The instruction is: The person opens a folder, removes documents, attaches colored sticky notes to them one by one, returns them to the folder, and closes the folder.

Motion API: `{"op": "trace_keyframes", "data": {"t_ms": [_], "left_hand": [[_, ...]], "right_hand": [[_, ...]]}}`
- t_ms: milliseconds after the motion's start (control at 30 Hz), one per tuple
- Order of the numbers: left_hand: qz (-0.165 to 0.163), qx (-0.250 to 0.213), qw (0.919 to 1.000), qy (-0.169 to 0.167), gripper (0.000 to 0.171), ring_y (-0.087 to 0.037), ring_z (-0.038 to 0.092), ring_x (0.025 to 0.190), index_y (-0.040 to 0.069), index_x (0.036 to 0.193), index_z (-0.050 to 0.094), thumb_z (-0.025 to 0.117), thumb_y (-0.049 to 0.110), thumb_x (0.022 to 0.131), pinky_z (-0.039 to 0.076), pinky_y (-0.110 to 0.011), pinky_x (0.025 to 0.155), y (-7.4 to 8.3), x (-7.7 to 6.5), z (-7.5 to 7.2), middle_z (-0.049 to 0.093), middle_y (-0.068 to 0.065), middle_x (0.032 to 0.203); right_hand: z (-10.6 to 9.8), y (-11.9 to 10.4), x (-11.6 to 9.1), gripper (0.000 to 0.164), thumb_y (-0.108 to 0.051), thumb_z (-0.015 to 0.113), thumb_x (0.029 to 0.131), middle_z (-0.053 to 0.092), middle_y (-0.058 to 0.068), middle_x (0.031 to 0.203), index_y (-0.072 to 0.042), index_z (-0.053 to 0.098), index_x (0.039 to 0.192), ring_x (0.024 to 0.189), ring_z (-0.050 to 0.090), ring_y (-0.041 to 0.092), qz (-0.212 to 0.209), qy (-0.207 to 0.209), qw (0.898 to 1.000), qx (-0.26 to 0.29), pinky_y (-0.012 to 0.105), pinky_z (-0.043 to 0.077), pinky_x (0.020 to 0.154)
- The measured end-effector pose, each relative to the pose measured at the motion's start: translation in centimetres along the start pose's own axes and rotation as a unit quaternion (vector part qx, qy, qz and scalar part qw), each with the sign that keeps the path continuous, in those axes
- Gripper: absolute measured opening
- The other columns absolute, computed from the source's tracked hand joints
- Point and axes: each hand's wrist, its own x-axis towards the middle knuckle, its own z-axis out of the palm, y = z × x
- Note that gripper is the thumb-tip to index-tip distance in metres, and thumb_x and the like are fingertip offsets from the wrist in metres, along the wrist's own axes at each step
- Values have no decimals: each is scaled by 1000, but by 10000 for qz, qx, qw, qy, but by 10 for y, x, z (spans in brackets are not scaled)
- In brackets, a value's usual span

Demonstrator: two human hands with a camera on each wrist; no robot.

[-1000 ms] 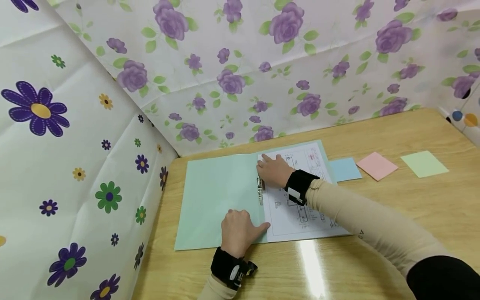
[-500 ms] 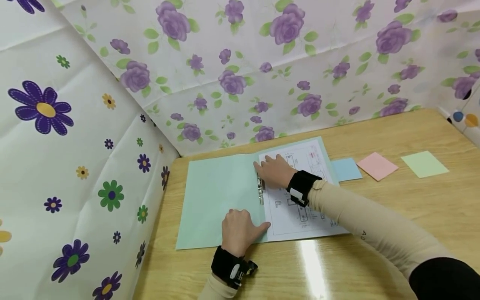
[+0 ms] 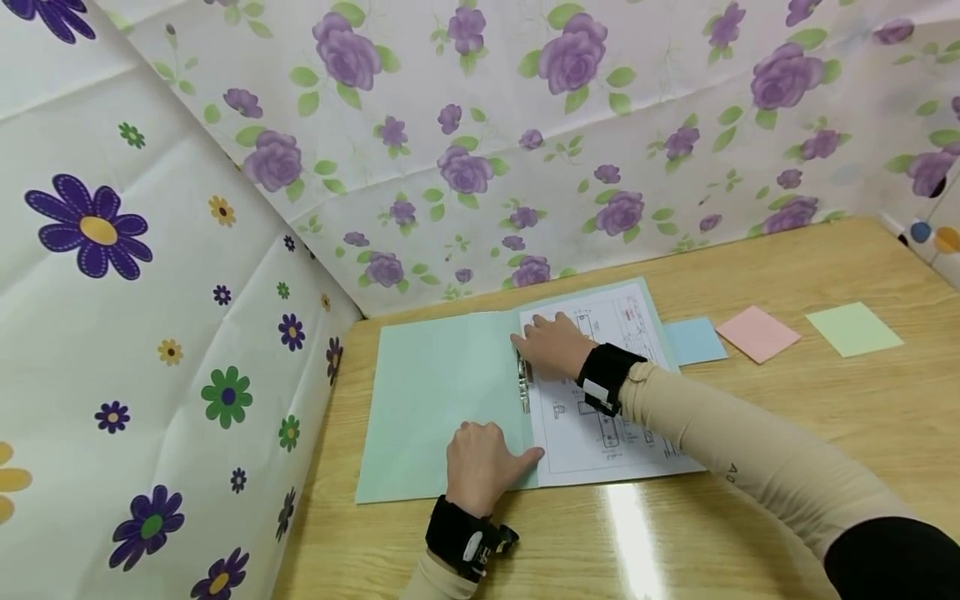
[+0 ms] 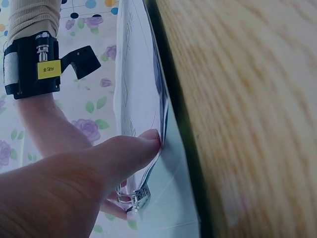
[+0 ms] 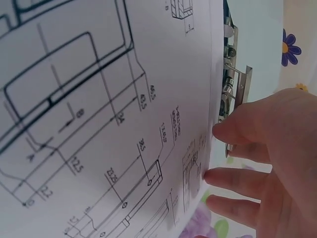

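A pale green folder (image 3: pixel 427 383) lies spread on the table, with printed technical drawings (image 3: pixel 573 458) stacked on its right side. A metal lever clip (image 3: pixel 522 392) runs along the fold. My right hand (image 3: pixel 557 346) is at the upper end of the clip; in the right wrist view its thumb is beside the metal fastener (image 5: pixel 240 87) and its fingers lie over the sheet's edge. My left hand (image 3: pixel 480 467) rests on the folder's lower part. Its thumb (image 4: pixel 143 144) presses the sheets' lower corner in the left wrist view; its other fingers are partly hidden.
Blue (image 3: pixel 697 340), pink (image 3: pixel 759 333) and light green (image 3: pixel 855 328) paper squares lie right of the folder, the blue one against its edge. Flower-printed sheets (image 3: pixel 465 167) close off the back and left of the wooden table (image 3: pixel 570 550).
Both hands keep nearly the same places on the folder and paper. The head view has shifted slightly, and the right hand makes only tiny movements near the clip.
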Motion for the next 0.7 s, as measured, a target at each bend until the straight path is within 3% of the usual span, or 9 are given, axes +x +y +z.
{"op": "trace_keyframes", "data": {"t_ms": [67, 167, 333, 467, 567, 700], "left_hand": [[-12, 34, 10000, 1, 80, -23, 59, 54, 16, 48, 52, 89, 81, 77, 47, -38, 44, 3, 0, -7, 57, -6, 57], [-73, -4, 9998, -170, 79, -23, 60, 55, 15, 48, 52, 92, 77, 76, 49, -35, 46, 12, 1, -30, 58, -7, 57], [-173, 55, 9989, -429, 78, -24, 63, 57, 14, 48, 52, 93, 75, 77, 49, -31, 48, 18, 2, -43, 59, -7, 57], [-107, 0, 9996, -263, 78, -24, 63, 57, 14, 47, 53, 95, 73, 75, 50, -33, 48, 16, 2, -38, 58, -7, 55], [16, -25, 10000, 63, 78, -25, 61, 55, 16, 47, 52, 92, 76, 77, 49, -37, 46, 9, 0, -18, 57, -7, 54], [39, -81, 9998, 157, 79, -26, 61, 54, 17, 46, 52, 89, 79, 79, 49, -40, 44, 1, -1, 2, 57, -7, 53]], "right_hand": [[1, 0, -1, 50, -20, 52, 120, 66, 23, 158, -8, 51, 168, 151, 60, 43, -14, -7, 10000, -9, 61, 55, 117], [0, -2, -2, 49, -20, 54, 119, 68, 22, 155, -8, 54, 167, 149, 62, 42, -25, 80, 9999, -58, 60, 57, 115], [-3, -3, -4, 48, -20, 56, 118, 71, 21, 150, -8, 56, 164, 144, 65, 40, -37, 157, 9998, -144, 58, 59, 112], [-3, -2, -4, 51, -22, 54, 119, 70, 22, 152, -8, 52, 167, 145, 64, 40, -36, 101, 9999, -78, 58, 59, 112], [-2, -1, -5, 53, -22, 55, 118, 69, 23, 153, -8, 50, 169, 147, 64, 40, -67, 203, 9998, -63, 58, 60, 111], [1, 2, -6, 54, -24, 59, 118, 67, 23, 157, -9, 51, 169, 150, 63, 41, -146, 511, 9986, -69, 60, 61, 111]]}}
